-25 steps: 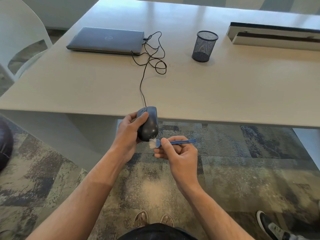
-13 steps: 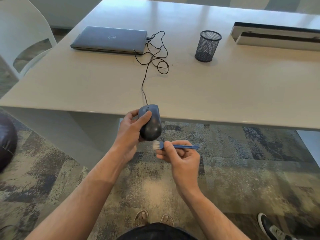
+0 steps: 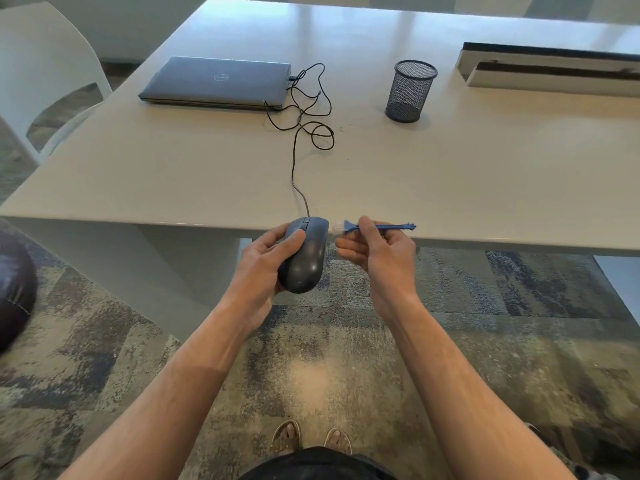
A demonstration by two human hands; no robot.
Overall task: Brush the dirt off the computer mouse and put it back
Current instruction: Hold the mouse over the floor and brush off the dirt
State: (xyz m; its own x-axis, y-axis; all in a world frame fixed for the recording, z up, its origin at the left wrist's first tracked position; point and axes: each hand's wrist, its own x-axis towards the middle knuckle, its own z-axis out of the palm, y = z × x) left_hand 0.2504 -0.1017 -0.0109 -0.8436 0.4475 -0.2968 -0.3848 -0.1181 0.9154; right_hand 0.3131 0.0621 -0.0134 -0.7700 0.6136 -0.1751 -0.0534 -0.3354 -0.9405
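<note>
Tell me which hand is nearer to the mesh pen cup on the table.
Right. The right hand, pinching the blue brush, sits at the table's near edge, below and slightly left of the pen cup. The left hand, holding the mouse, is farther left.

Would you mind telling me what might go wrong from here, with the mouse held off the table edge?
1. The left hand holds the mouse out past the table edge; if the grip slips, it would probably drop toward the floor and jerk on its cable.
2. That cable lies in loose loops beside the laptop; setting the mouse back could snag them.
3. The right hand only pinches the thin brush, so it might slip out.
</note>
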